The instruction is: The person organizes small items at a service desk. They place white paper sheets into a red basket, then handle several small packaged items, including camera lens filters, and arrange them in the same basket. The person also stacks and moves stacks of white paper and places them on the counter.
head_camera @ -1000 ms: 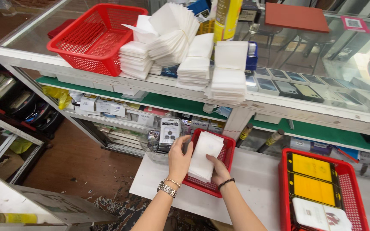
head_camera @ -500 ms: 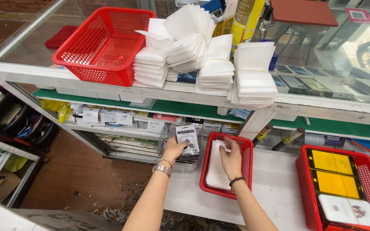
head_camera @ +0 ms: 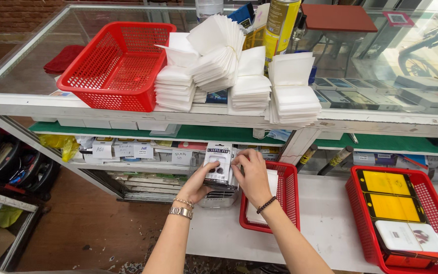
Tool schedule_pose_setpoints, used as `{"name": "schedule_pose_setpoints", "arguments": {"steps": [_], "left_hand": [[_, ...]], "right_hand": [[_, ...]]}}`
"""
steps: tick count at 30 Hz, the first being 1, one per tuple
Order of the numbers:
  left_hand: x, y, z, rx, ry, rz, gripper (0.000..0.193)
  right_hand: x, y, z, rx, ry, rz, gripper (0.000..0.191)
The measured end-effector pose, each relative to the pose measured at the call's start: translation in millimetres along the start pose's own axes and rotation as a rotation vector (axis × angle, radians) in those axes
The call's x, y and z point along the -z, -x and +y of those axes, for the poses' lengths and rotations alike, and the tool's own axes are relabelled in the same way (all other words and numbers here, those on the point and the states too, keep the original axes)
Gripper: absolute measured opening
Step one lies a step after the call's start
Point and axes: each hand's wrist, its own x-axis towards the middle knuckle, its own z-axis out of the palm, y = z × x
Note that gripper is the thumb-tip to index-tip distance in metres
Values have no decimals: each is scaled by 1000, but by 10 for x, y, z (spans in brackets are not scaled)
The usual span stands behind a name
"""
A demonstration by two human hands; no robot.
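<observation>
My left hand (head_camera: 197, 183) and my right hand (head_camera: 252, 175) both grip a stack of small flat carded packs (head_camera: 218, 166) with a grey and white front. The stack stands in a clear box (head_camera: 217, 197) on the white lower counter (head_camera: 320, 223). Just right of my right hand sits a small red basket (head_camera: 285, 195) holding white sleeves. A metal watch and bracelet circle my left wrist; a dark bead band circles my right.
On the glass top stand a large red basket (head_camera: 120, 63), several stacks of white sleeves (head_camera: 239, 76) and a yellow spray can (head_camera: 281, 23). Another red basket (head_camera: 399, 218) with yellow and white packs sits at right. Shelves of boxed goods (head_camera: 128, 149) lie behind.
Both hands left the white sleeves in the small red basket and moved left onto the carded packs. The view has shifted left and closer.
</observation>
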Motion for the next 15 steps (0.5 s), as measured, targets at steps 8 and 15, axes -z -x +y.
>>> {"name": "schedule_pose_setpoints", "arguments": {"steps": [8,15], "left_hand": [[-232,-67,-189,9,-286,-212,67],[-763,-253,-816,167,-400,-556,68]], "right_hand": [[983,91,554,-431,-1307,-473,34],[1818,310,1417,-745,-1265,-183,39]]}}
